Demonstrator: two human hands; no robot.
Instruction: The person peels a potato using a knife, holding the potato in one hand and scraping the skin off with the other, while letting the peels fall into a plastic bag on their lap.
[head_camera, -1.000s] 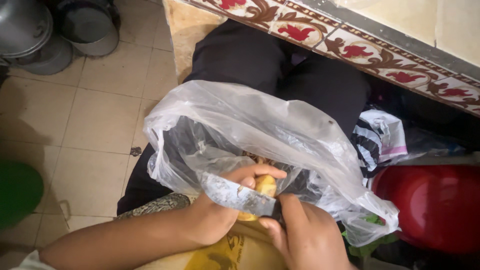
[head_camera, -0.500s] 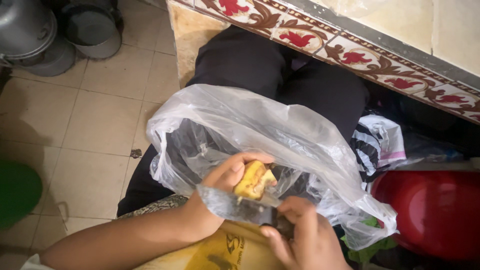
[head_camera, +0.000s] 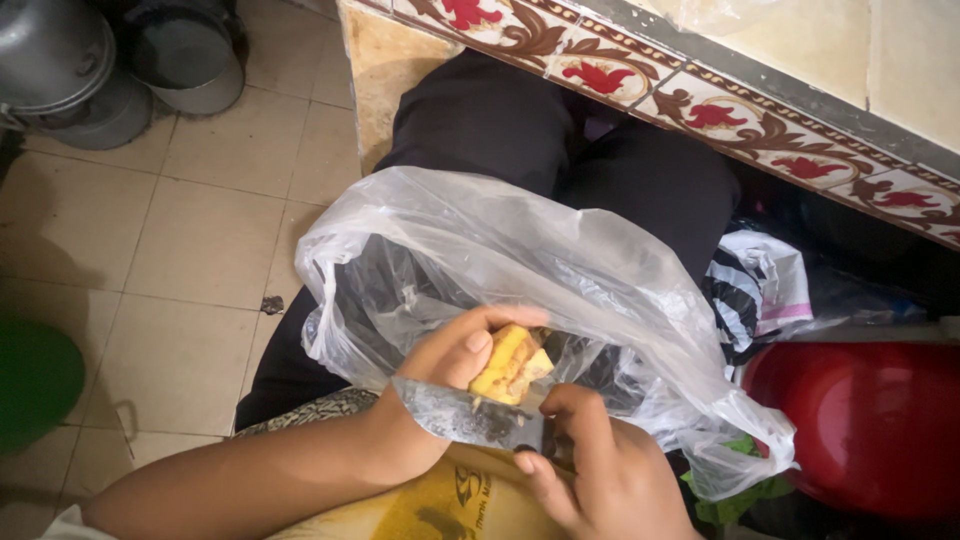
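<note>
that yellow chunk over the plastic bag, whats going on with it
A person sitting on the tiled floor holds a yellow chunk of food in the left hand. The right hand grips a knife with its blade against the chunk's lower edge. Both are over an open clear plastic bag on the lap. A red bowl sits alongside.

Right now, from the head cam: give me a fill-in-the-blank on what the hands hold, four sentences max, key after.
1. The left hand holds a piece of food whose colour is ____.
2. The right hand grips a ____ whose blade lies under the food.
3. Both hands work above a clear ____ bag on the person's lap.
4. At the right edge sits a basin coloured ____.

Missing words: yellow; knife; plastic; red
</note>
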